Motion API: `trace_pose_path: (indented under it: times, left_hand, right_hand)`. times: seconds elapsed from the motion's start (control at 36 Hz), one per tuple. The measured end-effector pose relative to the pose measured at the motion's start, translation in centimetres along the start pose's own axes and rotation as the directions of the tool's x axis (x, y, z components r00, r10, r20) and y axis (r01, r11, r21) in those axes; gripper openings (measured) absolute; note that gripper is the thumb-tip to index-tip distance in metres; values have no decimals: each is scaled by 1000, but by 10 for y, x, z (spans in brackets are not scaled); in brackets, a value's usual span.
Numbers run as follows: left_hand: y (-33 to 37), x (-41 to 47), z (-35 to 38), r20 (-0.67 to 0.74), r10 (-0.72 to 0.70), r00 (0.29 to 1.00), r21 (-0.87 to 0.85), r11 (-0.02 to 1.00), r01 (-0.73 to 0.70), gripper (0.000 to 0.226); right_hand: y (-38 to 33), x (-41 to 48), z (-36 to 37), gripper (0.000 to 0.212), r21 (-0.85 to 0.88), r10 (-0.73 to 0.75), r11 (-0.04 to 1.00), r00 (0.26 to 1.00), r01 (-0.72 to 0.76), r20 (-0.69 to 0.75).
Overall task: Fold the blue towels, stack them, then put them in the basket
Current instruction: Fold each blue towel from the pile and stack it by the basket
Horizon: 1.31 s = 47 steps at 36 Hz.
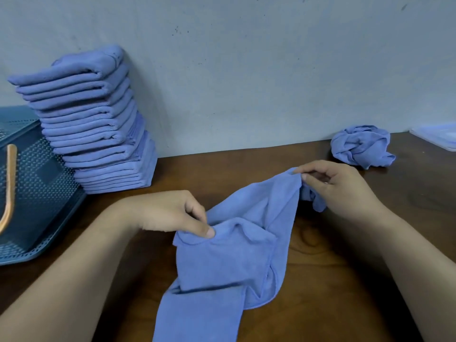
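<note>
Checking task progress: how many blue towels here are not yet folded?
2. The held towel is pinched by the left hand and right hand; the crumpled towel lies by the wall, back right. The basket may hide more.

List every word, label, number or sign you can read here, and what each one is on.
None can be read. No print or tag shows on the folded stack, the basket, the held towel, the crumpled towel or the clear plastic piece; the wall bears only dark specks.

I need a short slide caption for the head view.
Left hand and right hand pinch a blue towel; a folded stack stands beside the basket.
</note>
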<state>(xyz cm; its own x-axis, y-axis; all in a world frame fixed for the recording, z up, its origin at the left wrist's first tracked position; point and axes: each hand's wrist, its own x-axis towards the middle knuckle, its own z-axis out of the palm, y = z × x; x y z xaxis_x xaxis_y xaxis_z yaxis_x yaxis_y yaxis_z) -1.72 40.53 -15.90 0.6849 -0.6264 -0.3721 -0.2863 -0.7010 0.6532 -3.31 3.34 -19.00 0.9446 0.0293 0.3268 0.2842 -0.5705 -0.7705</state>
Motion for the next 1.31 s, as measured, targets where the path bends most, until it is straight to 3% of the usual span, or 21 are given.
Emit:
trace_pose_path:
  times: [0.06,0.08,0.14,0.19,0.22,0.28,0.33,0.36,0.44,0.53,0.58,0.64,0.69,0.75,0.81,0.86,0.92,1.0,1.08,1.19,1.31]
  left_hand:
    - [0,-2,-2,-66,-25,998,-69,997,21,53]
    - [0,0,-2,-166,-37,985,-89,996,22,56]
    - [-4,11,3,-450,-72,890,-94,995,33,54]
    - [-9,24,10,-618,-83,782,-59,997,59,42]
    - [-10,29,15,-629,-86,772,-32,996,84,36]
    - [-12,37,24,-565,-86,821,31,992,126,31]
    - [-8,36,26,-441,-60,896,33,996,82,28]
    - [-4,32,26,-343,-37,939,12,999,44,25]
    - [9,19,21,-10,-41,999,-15,999,41,21]
    - [15,12,19,136,-88,987,-63,993,98,41]
    - [13,16,19,21,-107,994,-151,982,109,52]
    - [6,26,21,-210,-105,972,-167,984,70,47]
    - [-3,38,28,-454,-55,889,-50,998,36,27]
    - [-8,48,38,-592,25,806,62,998,14,11]
    - [-12,56,49,-579,146,802,179,983,-50,27]
    - [-7,59,58,-485,262,834,282,950,-134,39]
    - [-2,60,65,-370,321,872,346,919,-191,43]
    - [4,59,71,-276,299,914,412,895,-168,42]
    - [8,57,64,-349,300,888,492,865,-99,38]
    - [11,51,49,-494,359,792,595,804,7,57]
    - [17,45,44,-554,221,803,609,765,210,76]
  right_hand:
    - [3,1,1,36,5,16,1000,999,-16,33]
    - [4,0,3,41,11,43,999,997,-44,56]
    - [3,-1,7,42,-24,90,996,996,-90,12]
    - [4,-1,11,29,-179,90,978,991,-106,-98]
    - [6,-1,12,23,-298,111,944,987,-142,-118]
    - [11,-2,15,45,-488,241,832,965,-262,-107]
    - [18,-2,17,60,-531,339,779,936,-333,-90]
    - [20,-2,17,57,-533,339,784,939,-318,-62]
    - [21,-1,13,27,-374,242,909,963,-183,115]
    - [14,-3,16,51,-96,84,994,949,-58,304]
    - [16,-2,23,56,-61,-27,997,974,42,226]
    - [21,2,25,54,-207,-53,977,998,56,20]
    - [18,3,22,52,-339,15,938,988,-67,-154]
    - [13,2,18,48,-419,150,883,973,-212,-177]
    - [9,0,16,57,-451,325,826,939,-339,-111]
    - [6,-2,17,65,-468,391,804,919,-366,-47]
    - [2,-4,22,57,-471,353,824,935,-315,-9]
    - [6,-4,30,40,-378,219,906,975,-189,38]
    - [17,-2,35,31,-247,94,964,994,-103,-47]
    - [28,5,31,47,-199,32,977,971,-80,-235]
    - [26,5,29,60,-184,33,980,967,-81,-252]
